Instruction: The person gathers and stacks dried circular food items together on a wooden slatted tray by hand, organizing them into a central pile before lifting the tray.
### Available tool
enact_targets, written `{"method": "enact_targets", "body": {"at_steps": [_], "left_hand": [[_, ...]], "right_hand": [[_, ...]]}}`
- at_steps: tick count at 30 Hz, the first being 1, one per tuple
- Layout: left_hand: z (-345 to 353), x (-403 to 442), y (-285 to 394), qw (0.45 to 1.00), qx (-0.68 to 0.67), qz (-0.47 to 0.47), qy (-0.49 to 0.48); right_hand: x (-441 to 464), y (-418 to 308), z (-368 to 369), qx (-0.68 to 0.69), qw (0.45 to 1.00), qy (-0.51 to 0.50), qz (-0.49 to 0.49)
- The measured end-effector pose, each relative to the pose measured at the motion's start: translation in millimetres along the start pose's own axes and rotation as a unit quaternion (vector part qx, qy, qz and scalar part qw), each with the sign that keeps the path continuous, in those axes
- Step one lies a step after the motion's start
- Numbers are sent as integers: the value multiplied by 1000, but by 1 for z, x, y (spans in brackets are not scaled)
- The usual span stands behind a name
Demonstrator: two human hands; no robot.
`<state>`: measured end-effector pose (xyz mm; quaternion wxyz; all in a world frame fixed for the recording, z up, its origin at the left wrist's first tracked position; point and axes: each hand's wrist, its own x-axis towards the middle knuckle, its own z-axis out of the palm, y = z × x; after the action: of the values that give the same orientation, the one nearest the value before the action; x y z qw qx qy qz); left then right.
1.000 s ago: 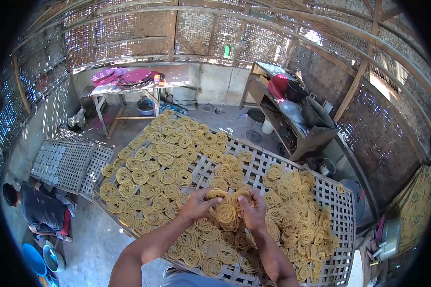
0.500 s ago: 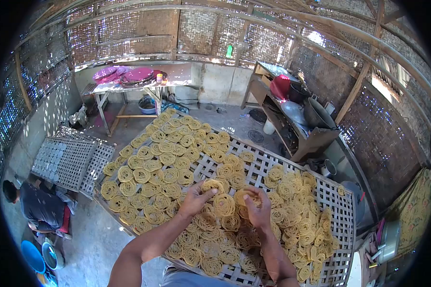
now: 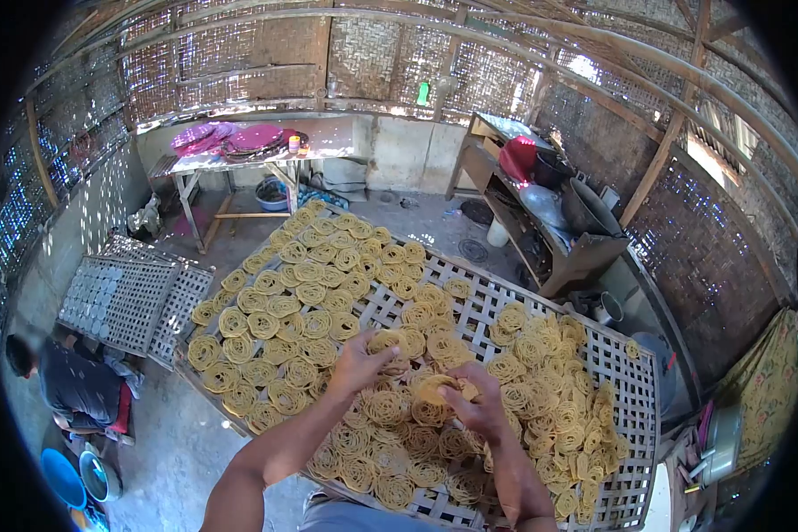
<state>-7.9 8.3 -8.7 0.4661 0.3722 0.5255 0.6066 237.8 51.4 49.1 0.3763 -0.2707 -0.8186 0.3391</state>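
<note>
Two bare arms (image 3: 275, 457) angle inward, hands apart: the left hand (image 3: 357, 364) pinches a yellow coil (image 3: 387, 340), the right hand (image 3: 479, 403) pinches another coil (image 3: 429, 390); more coils (image 3: 386, 408) lie below the fingers on a lattice tray (image 3: 625, 368).

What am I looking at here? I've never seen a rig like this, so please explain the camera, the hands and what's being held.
There is no machine: a person is working bare-handed. The view comes from a camera worn on their head, looking forward and down. In front is a lattice rack bearing many yellow coils, mostly spread out on the left and heaped on the right. The left hand holds a coil; the right hand holds another coil, nearer the wearer. At far left, another person is low to the floor.
</note>
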Motion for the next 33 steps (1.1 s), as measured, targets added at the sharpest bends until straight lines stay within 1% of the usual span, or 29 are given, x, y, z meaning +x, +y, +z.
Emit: {"method": "enact_targets", "body": {"at_steps": [2, 3, 4, 5, 6, 7, 8, 10, 11, 14, 17, 20, 22, 23, 26, 29, 31, 33], "left_hand": [[-9, 4, 2, 981, 187, 15, -49], [-5, 0, 10, 967, 247, 43, -33], [1, -8, 23, 949, 305, 71, -16], [6, -13, 29, 927, 362, 100, 1], [8, -8, 19, 896, 428, 119, -1], [10, -1, 4, 859, 493, 136, -3], [11, 3, -11, 818, 555, 152, -4], [24, -7, -1, 766, 628, 119, -59], [28, -10, 3, 737, 663, 101, -84], [21, -1, -33, 786, 576, 189, -119], [25, -14, -5, 863, 454, 179, -130], [29, -24, 23, 930, 324, 134, -107], [30, -26, 33, 957, 240, 142, -78], [31, -26, 35, 968, 197, 144, -65], [26, -17, 28, 967, 189, 172, 14], [21, -13, 25, 971, 175, 159, 36], [21, -12, 22, 972, 164, 165, 45], [22, -11, 22, 970, 156, 180, 53]], "right_hand": [[4, 2, -15, -45, 997, -42, 39], [2, 20, -19, -68, 993, -30, 93], [4, 25, -23, -173, 979, -40, 104], [6, 28, -26, -277, 953, -49, 113], [9, 31, -28, -375, 917, -57, 121], [12, 37, -27, -361, 897, -142, 211], [10, 44, -18, -392, 886, -139, 205], [-2, 58, 8, -455, 860, -133, 190], [-7, 65, 14, -448, 878, -89, 144], [1, 48, 16, -297, 927, -90, 210], [-6, 37, 28, -289, 940, -28, 177], [10, -4, 17, -123, 949, -17, 291], [7, 12, 18, 61, 969, 31, 238], [5, 20, 16, 153, 964, 56, 210], [7, 28, 3, 143, 968, 98, 182], [12, 15, -13, 190, 955, 137, 182], [16, -3, -21, 176, 960, 148, 157], [17, -5, -26, 155, 967, 142, 142]]}}
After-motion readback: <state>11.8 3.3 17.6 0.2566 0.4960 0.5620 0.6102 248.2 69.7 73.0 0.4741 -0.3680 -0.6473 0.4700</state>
